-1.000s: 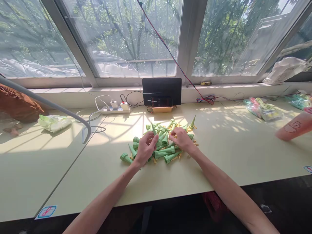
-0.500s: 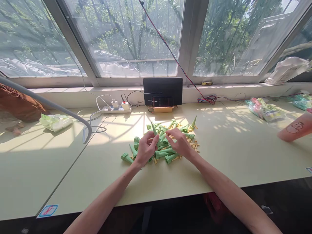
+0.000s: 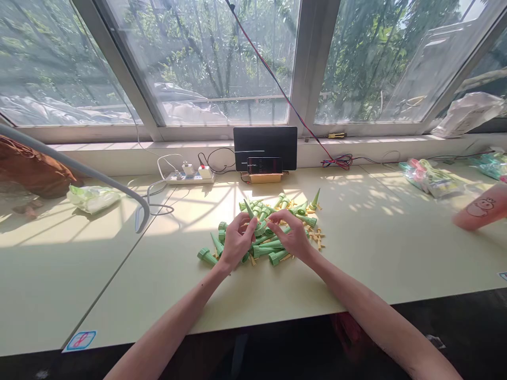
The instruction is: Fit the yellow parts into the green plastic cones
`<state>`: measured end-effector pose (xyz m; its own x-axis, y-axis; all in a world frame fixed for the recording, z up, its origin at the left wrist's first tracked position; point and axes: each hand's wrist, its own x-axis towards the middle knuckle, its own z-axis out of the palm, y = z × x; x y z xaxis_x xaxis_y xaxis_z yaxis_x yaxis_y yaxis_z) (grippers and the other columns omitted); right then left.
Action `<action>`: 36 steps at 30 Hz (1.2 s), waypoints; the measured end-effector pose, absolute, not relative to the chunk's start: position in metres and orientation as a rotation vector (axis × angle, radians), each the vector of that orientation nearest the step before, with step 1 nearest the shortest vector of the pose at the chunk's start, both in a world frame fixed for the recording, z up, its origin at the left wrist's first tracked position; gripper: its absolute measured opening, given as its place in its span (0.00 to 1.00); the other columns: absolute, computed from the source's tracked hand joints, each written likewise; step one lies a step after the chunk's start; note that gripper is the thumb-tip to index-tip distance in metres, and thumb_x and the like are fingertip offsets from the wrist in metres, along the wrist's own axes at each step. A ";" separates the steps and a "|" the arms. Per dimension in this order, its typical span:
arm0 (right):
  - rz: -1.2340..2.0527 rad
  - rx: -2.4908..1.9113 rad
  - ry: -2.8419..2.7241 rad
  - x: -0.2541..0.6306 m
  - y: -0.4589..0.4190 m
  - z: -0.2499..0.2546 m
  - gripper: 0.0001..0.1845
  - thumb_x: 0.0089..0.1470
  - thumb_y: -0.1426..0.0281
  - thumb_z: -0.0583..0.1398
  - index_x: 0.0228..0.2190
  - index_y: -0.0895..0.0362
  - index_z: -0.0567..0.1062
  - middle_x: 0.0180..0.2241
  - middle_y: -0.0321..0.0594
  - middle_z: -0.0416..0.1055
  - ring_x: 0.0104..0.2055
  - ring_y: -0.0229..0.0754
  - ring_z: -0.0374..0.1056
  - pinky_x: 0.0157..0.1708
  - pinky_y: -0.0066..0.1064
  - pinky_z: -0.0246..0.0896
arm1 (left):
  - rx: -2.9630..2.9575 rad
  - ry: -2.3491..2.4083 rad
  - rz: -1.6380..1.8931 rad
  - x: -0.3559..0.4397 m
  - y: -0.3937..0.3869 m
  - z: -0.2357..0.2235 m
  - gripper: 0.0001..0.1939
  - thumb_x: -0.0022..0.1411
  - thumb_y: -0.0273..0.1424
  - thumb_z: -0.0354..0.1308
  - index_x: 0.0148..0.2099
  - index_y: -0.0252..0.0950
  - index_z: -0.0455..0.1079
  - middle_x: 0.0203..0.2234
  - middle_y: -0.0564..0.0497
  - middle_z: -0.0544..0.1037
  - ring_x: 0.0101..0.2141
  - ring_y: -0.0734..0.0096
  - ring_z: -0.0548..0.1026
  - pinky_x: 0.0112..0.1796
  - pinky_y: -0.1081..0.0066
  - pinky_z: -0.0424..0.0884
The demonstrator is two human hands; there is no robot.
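Note:
My left hand point(image 3: 238, 240) is closed around a green plastic plant watering spike point(image 3: 249, 209), its pointed tip up and its wide end towards my right hand. My right hand point(image 3: 291, 232) has thumb and forefinger pinched together close to that wide end; whatever is between the fingertips is too small to make out. Both hands hover over a pile of similar green spikes point(image 3: 269, 248), some with ribbed caps. Small yellow cross-shaped plastic pieces point(image 3: 319, 237) lie among them, mostly at the right.
Behind the pile stand a dark tablet point(image 3: 265, 142) and a phone point(image 3: 264, 165) on a small stand point(image 3: 265, 178). A power strip point(image 3: 190, 178) with cables lies left of them. A grey curved bar point(image 3: 119, 186) crosses from the left. At far right is a pink cup point(image 3: 481, 207).
My right fingertips have shifted slightly towards the wide end of the spike. My left hand keeps its grip, and the spike leans a little more to the left.

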<state>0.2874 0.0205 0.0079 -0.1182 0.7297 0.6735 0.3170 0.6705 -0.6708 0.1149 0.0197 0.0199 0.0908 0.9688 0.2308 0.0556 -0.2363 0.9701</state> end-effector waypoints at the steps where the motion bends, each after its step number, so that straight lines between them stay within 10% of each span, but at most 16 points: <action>1: 0.445 -0.851 -1.704 0.287 0.020 0.008 0.05 0.60 0.66 0.59 0.36 0.54 0.73 0.32 0.38 0.73 0.35 0.40 0.69 0.38 0.35 0.67 | 1.470 1.071 1.283 0.115 0.020 0.020 0.16 0.60 0.44 0.60 0.35 0.36 0.66 0.27 0.53 0.73 0.17 0.81 0.67 0.15 0.79 0.62; 36: 0.327 -0.848 -1.761 0.285 0.019 0.004 0.03 0.57 0.71 0.59 0.36 0.54 0.71 0.31 0.38 0.72 0.32 0.40 0.68 0.34 0.33 0.65 | 1.766 1.100 1.243 0.114 0.019 0.012 0.11 0.64 0.38 0.57 0.44 0.37 0.68 0.36 0.49 0.73 0.25 0.79 0.70 0.23 0.79 0.68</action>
<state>0.2851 0.0191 0.0044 -0.1431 0.6833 0.7159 0.3807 0.7057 -0.5975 0.1137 0.0194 0.0123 0.1775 0.9173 0.3565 0.2427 -0.3919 0.8874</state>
